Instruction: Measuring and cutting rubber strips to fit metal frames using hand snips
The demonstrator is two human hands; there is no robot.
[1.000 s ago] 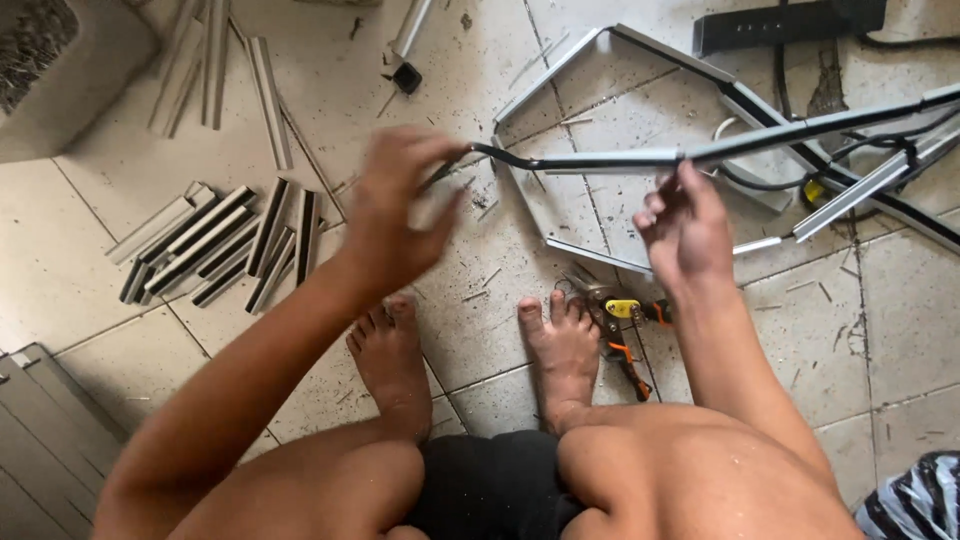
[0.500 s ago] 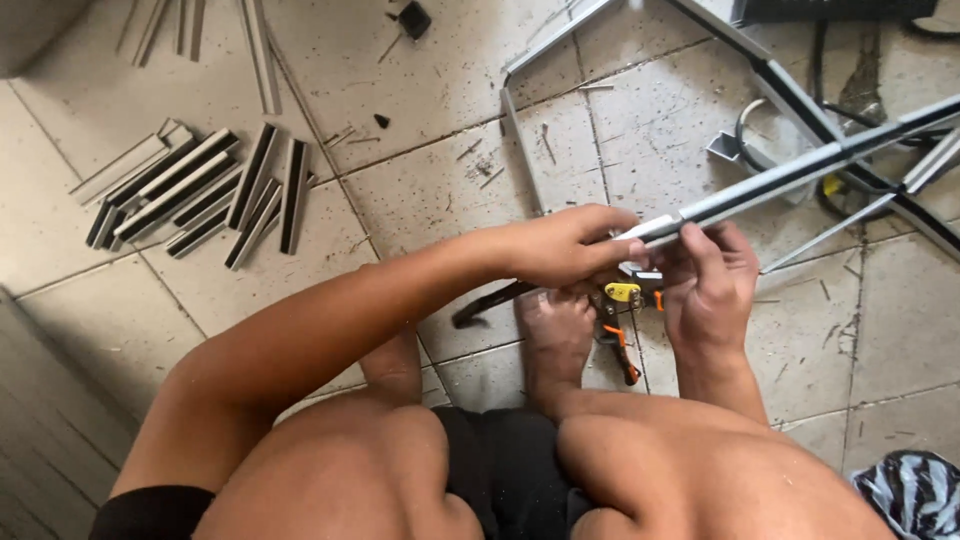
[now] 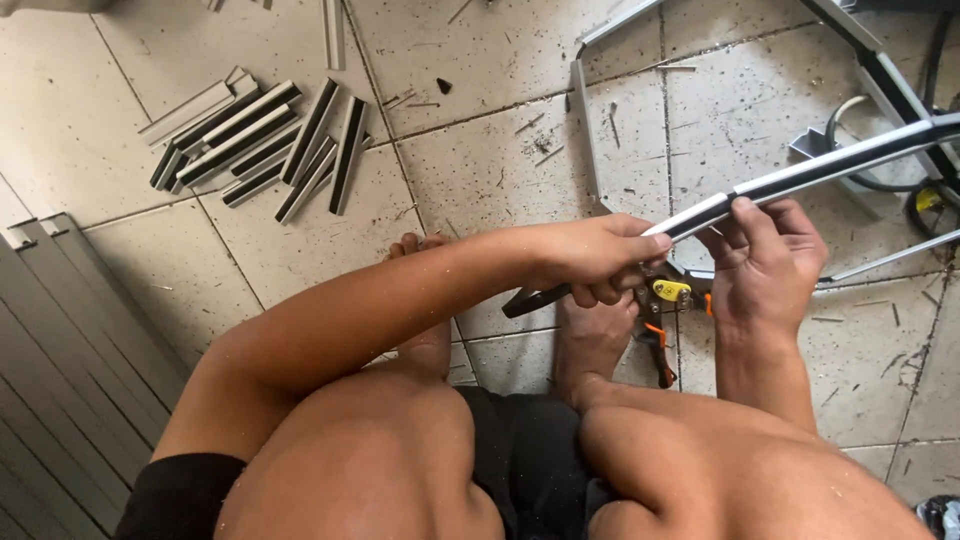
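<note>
On the tiled floor point(image 3: 300, 240) just ahead of my feet, I have the long aluminium strip point(image 3: 800, 175) held across my knees, its near end between my hands and its far end running out toward 2 o'clock. My left hand point(image 3: 590, 262) is closed around the handles of a pair of snips point(image 3: 655, 292) with a yellow pivot, their dark handle poking out toward 8 o'clock; I cannot see the blades well enough to say whether they bite the metal. My right hand point(image 3: 765, 255) is wrapped on the strip just beside the snips, thumb and fingers pinching its end. A second orange-handled cutter point(image 3: 660, 350) lies on the floor under my hands. At 10 o'clock, well apart, sits a pile of short cut pieces point(image 3: 265, 145), light and dark faces mixed, so I judge a good batch is already done. Much of the long strip is uncut, and more loose lengths point(image 3: 590, 130) lie at 12 o'clock, so plenty seems left. Grey ribbed panels point(image 3: 60, 340) lean at 8 o'clock.
</note>
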